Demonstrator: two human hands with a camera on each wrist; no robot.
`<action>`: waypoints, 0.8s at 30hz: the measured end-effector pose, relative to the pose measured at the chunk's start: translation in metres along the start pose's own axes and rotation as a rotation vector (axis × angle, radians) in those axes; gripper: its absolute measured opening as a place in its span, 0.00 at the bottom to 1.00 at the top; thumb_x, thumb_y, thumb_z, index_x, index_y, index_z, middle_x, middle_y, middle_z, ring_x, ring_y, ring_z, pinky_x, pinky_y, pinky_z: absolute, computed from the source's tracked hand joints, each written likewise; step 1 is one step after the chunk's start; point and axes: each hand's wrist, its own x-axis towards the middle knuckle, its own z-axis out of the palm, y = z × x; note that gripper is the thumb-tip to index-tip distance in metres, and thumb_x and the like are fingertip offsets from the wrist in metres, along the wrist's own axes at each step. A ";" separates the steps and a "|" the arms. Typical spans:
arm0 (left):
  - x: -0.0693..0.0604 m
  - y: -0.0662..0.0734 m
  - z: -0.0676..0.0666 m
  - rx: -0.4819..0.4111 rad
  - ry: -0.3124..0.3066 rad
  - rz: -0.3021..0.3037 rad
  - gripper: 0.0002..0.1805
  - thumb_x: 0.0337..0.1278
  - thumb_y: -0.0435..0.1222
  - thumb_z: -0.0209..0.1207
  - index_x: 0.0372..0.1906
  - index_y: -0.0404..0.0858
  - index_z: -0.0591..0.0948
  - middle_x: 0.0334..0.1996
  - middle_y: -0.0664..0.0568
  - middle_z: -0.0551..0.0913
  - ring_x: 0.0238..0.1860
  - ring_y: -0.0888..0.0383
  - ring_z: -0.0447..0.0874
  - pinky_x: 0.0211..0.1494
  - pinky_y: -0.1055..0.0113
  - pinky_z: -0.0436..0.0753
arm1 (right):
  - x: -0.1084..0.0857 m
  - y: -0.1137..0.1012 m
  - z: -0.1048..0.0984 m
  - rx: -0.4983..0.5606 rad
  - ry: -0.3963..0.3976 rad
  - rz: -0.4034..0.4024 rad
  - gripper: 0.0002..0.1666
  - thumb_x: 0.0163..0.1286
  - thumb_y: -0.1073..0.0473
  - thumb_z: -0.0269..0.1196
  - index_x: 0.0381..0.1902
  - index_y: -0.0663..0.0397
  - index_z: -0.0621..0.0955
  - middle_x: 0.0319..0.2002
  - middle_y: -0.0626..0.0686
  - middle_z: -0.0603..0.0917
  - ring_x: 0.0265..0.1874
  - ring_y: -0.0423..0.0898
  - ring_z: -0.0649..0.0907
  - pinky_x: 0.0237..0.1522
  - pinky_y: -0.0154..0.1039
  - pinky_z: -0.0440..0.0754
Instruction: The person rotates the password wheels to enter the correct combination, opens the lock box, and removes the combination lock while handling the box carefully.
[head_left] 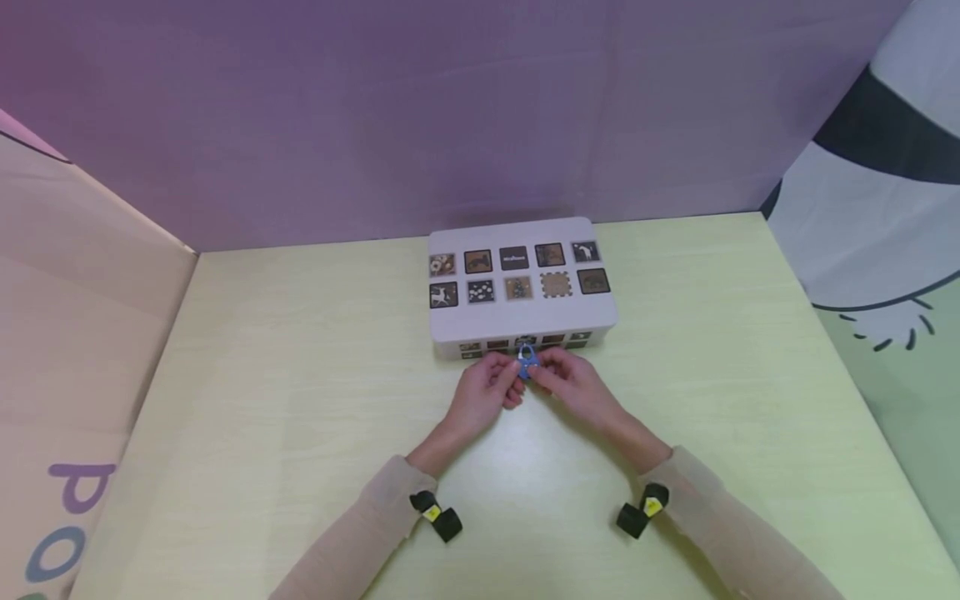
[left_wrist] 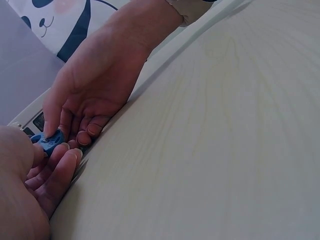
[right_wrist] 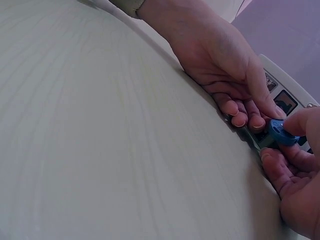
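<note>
A small blue padlock hangs by its shackle at the front latch of a white box with picture squares on its lid. My left hand pinches the padlock's body from the left, and my right hand pinches it from the right. In the left wrist view the padlock lies between the thumbs and fingertips of both hands. The right wrist view shows the padlock with a thumb on its face. Whether the shackle is locked cannot be told.
The box stands on a pale wooden table near its back edge, before a purple cloth wall. Printed panels stand along the left and right sides. A black strap with a small block is on each sleeve.
</note>
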 end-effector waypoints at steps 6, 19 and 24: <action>0.000 0.000 0.000 -0.004 0.002 -0.003 0.12 0.78 0.33 0.54 0.51 0.26 0.77 0.35 0.38 0.85 0.28 0.59 0.82 0.34 0.66 0.90 | 0.000 -0.001 -0.001 0.002 -0.001 -0.008 0.17 0.78 0.58 0.61 0.54 0.68 0.79 0.42 0.62 0.84 0.39 0.48 0.81 0.42 0.31 0.84; 0.000 -0.001 0.001 -0.015 -0.001 -0.001 0.10 0.77 0.31 0.53 0.50 0.26 0.78 0.33 0.41 0.84 0.27 0.61 0.82 0.33 0.71 0.89 | -0.001 0.000 -0.002 -0.003 -0.004 0.002 0.19 0.76 0.57 0.62 0.56 0.67 0.78 0.40 0.60 0.83 0.37 0.49 0.80 0.38 0.30 0.82; 0.000 0.000 0.000 -0.007 0.003 -0.005 0.10 0.77 0.31 0.53 0.50 0.26 0.78 0.32 0.43 0.84 0.27 0.61 0.82 0.32 0.71 0.88 | -0.001 0.000 -0.003 -0.004 -0.010 -0.002 0.19 0.77 0.57 0.62 0.56 0.66 0.78 0.40 0.59 0.83 0.37 0.48 0.80 0.38 0.31 0.81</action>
